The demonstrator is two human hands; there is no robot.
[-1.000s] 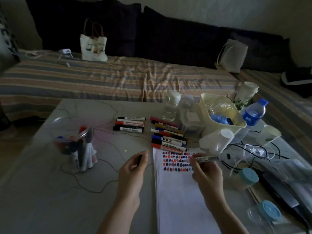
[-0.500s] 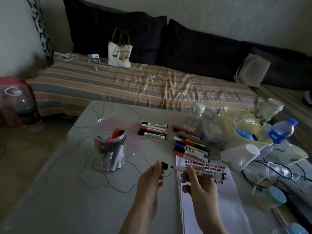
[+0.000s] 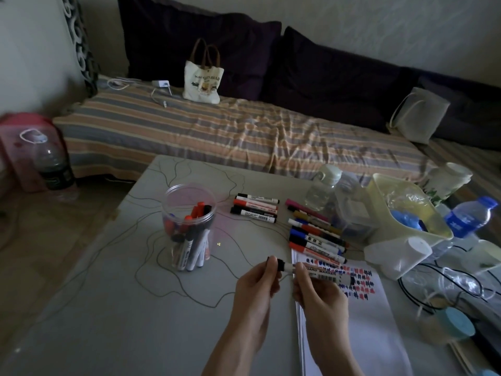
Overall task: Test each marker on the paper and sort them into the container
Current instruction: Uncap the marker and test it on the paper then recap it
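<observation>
Both hands are raised over the grey table (image 3: 108, 308) at the left edge of the white paper sheet (image 3: 374, 329). The right hand (image 3: 320, 291) pinches the barrel of a white whiteboard marker with black ends (image 3: 320, 273), held roughly level. The left hand (image 3: 257, 283) pinches the black cap (image 3: 279, 265) at the marker's left end; whether the cap is fully seated cannot be told. Rows of red, blue and black test marks (image 3: 357, 278) cover the top of the paper. A clear round plastic container (image 3: 189, 226) stands to the left, well apart, with several markers upright inside. Two groups of loose markers (image 3: 311, 234) lie beyond the paper.
</observation>
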